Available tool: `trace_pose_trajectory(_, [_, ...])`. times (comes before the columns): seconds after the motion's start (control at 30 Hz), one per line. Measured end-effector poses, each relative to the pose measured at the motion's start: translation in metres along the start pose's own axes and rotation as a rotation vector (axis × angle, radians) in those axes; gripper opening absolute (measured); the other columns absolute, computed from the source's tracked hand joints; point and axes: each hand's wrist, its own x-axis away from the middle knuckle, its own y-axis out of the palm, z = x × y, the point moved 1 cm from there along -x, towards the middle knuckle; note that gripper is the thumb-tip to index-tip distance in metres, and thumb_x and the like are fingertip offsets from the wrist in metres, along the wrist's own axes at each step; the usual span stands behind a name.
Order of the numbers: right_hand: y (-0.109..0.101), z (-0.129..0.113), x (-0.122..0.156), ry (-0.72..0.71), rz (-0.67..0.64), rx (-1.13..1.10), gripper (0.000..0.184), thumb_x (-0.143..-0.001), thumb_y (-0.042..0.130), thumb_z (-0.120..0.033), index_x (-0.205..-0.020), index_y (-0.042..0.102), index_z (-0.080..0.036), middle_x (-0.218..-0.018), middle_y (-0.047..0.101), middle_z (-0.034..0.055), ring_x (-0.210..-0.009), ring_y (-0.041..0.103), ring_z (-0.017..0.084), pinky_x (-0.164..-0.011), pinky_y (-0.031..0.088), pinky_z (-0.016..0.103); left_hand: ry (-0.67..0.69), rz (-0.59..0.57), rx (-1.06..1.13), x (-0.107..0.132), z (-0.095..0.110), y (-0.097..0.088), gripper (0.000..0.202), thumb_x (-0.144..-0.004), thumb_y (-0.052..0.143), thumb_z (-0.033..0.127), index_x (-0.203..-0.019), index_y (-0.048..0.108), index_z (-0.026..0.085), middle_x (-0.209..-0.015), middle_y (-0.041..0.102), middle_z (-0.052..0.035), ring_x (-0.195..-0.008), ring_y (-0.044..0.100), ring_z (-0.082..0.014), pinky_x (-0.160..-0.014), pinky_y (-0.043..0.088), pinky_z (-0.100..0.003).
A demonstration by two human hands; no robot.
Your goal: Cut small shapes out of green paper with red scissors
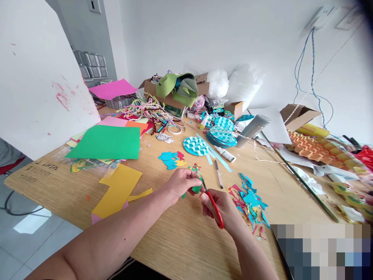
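A small piece of green paper point(197, 188) is pinched in my left hand point(182, 184). My right hand point(219, 206) grips red-handled scissors point(215, 206), whose blades point up and touch or nearly touch the paper's edge. Just beyond my hands lies a small heap of colourful paper bits point(196, 167). Blue paper fish point(168, 160) with smaller red and yellow cut-outs sit behind my left hand. To the right of the scissors are blue, red and yellow paper scraps point(251, 197) and a pen point(218, 174).
A green sheet point(116, 142) and yellow paper point(119, 190) lie at left. Further back are a blue wave-patterned disc point(195, 146), stacked discs point(222, 136), a glue bottle point(226, 153) and a grey cylinder point(254, 130). A long green stick point(303, 182) crosses the right side.
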Motion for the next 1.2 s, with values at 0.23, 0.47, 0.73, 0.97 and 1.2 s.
trace_pose_trajectory(0.23, [-0.0008, 0.0013, -0.0008, 0.006, 0.006, 0.021, 0.049, -0.079, 0.056, -0.060, -0.058, 0.052, -0.017, -0.048, 0.059, 0.0022, -0.041, 0.045, 0.011, -0.041, 0.030, 0.021, -0.022, 0.013, 0.035, -0.0006, -0.0003, -0.0013, 0.022, -0.057, 0.069, 0.027, -0.070, 0.055, 0.015, -0.062, 0.066, -0.0033, -0.054, 0.057, -0.0115, -0.055, 0.040, -0.024])
trace_pose_trajectory(0.47, [-0.0007, -0.0003, -0.0016, 0.002, 0.004, 0.025, 0.049, -0.078, 0.056, -0.062, -0.058, 0.052, -0.017, -0.049, 0.060, 0.0031, -0.042, 0.045, 0.011, -0.042, 0.030, 0.022, -0.024, 0.001, 0.022, -0.0010, -0.0009, -0.0023, 0.021, -0.057, 0.069, 0.027, -0.070, 0.057, 0.015, -0.062, 0.066, -0.0025, -0.055, 0.056, -0.0111, -0.057, 0.040, -0.025])
trace_pose_trajectory(0.73, [-0.0004, 0.0006, -0.0018, 0.001, -0.004, 0.024, 0.048, -0.080, 0.056, -0.060, -0.059, 0.052, -0.017, -0.049, 0.059, 0.0026, -0.042, 0.044, 0.011, -0.042, 0.030, 0.022, -0.034, -0.008, 0.026, -0.0018, -0.0009, -0.0024, 0.021, -0.057, 0.069, 0.027, -0.070, 0.057, 0.015, -0.062, 0.065, -0.0024, -0.055, 0.056, -0.0111, -0.057, 0.039, -0.025])
trace_pose_trajectory(0.97, [-0.0009, 0.0006, -0.0017, 0.006, -0.004, 0.026, 0.047, -0.078, 0.057, -0.060, -0.059, 0.050, -0.017, -0.048, 0.058, 0.0021, -0.042, 0.044, 0.011, -0.042, 0.030, 0.022, -0.037, 0.011, 0.053, -0.0036, -0.0016, -0.0037, 0.021, -0.056, 0.070, 0.027, -0.068, 0.058, 0.014, -0.058, 0.062, -0.0004, -0.051, 0.052, -0.0088, -0.054, 0.037, -0.023])
trace_pose_trajectory(1.2, [-0.0017, 0.0010, -0.0010, -0.002, -0.013, 0.030, 0.046, -0.078, 0.056, -0.059, -0.060, 0.051, -0.017, -0.050, 0.059, 0.0032, -0.042, 0.045, 0.011, -0.042, 0.030, 0.022, -0.042, 0.010, 0.022, -0.0025, -0.0008, -0.0033, 0.019, -0.056, 0.069, 0.026, -0.066, 0.059, 0.014, -0.057, 0.062, 0.0002, -0.050, 0.050, -0.0079, -0.051, 0.034, -0.022])
